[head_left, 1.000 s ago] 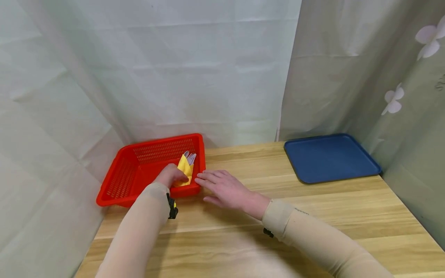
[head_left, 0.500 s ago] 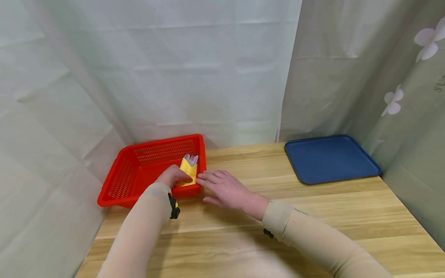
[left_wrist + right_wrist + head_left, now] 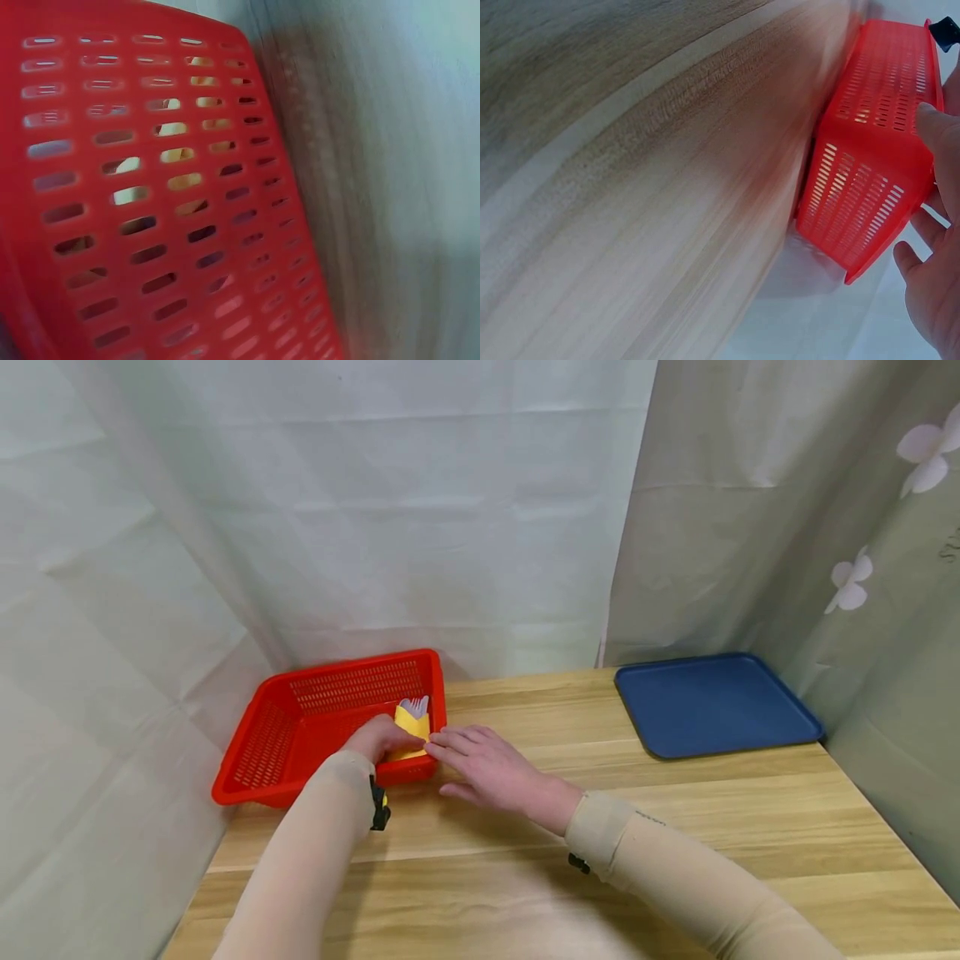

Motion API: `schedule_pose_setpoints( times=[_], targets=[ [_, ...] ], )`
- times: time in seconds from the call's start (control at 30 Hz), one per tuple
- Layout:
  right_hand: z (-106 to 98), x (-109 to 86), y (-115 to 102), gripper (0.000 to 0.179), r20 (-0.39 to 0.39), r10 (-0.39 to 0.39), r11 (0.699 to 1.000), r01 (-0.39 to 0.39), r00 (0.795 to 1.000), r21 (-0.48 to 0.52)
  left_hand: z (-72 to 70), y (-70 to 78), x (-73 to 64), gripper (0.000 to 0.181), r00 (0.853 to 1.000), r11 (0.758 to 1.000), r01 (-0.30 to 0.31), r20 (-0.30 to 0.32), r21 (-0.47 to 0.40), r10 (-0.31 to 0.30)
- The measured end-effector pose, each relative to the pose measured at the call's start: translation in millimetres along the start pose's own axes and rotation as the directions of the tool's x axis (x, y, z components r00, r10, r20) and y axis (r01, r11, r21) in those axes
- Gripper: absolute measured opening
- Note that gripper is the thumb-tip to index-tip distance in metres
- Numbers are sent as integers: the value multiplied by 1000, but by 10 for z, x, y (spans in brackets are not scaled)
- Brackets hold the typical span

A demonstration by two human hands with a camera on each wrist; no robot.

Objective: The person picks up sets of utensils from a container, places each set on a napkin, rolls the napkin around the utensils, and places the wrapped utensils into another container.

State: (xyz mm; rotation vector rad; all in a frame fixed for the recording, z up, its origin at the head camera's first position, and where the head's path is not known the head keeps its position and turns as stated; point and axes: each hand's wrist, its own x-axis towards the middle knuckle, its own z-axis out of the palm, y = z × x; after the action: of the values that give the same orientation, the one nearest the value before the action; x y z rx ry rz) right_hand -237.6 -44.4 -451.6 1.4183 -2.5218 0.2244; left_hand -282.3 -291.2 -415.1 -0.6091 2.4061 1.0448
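Observation:
In the head view my left hand (image 3: 381,739) reaches over the near rim into a red plastic basket (image 3: 345,670). It holds the lower end of a folded yellow napkin (image 3: 412,722) against the basket's right side. A pale fork and a spoon (image 3: 414,704) stick out of the napkin's far end. My left fingertips are hidden. The right hand (image 3: 491,768) lies with straight fingers at the basket's near right corner, fingertips right at the rim. Through the slots of the basket wall (image 3: 172,240), the left wrist view shows bits of yellow. The right wrist view shows the right fingers beside the basket (image 3: 870,150).
A blue tray (image 3: 716,706) lies at the far right of the wooden table (image 3: 525,885). Pale sheets (image 3: 450,527) hang close behind the table and along both sides. The basket stands at the back left.
My left hand has shifted slightly right with the napkin and cutlery, and the bundle has moved toward the basket's right wall. The right hand has stayed at the basket's corner.

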Motion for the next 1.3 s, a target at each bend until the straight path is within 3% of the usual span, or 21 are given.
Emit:
schedule_pose_setpoints(
  times=[0.27, 0.53, 0.97, 1.1, 1.13, 1.17, 1.23, 1.3],
  targets=[
    [-11, -8, 9, 73, -9, 1, 1000, -1, 1000, -3, -7, 94, -67, 75, 1000, 994, -11, -27, 110, 14],
    [-4, 0, 12, 72, -18, 1, 1000, -1, 1000, 1, -37, 96, -129, 64, 1000, 988, -11, -21, 151, 15],
    [-16, 9, -2, 72, -7, 5, 1000, -5, 1000, -11, -89, 92, -232, 71, 1000, 971, 18, 1, 239, -18],
    [-19, 8, -9, 72, -6, 5, 1000, -5, 1000, -8, -106, 35, -82, 80, 1000, 952, 11, 7, 306, -14],
    [-19, 8, -10, 72, -5, 5, 1000, -5, 1000, -8, -130, -32, 72, 84, 1000, 950, 0, 17, 313, -5],
    [-19, 8, -13, 71, -4, 5, 1000, -5, 1000, -9, -139, -54, 110, 87, 1000, 946, -7, 21, 323, 0],
    [-18, 11, -16, 71, -2, 4, 1000, -4, 1000, -9, -151, -90, 148, 89, 1000, 946, -14, 21, 324, 7],
    [-19, 14, -21, 72, -2, 3, 1000, -3, 1000, -8, -162, -94, 88, 82, 1000, 946, -19, 5, 325, 18]
  ],
)
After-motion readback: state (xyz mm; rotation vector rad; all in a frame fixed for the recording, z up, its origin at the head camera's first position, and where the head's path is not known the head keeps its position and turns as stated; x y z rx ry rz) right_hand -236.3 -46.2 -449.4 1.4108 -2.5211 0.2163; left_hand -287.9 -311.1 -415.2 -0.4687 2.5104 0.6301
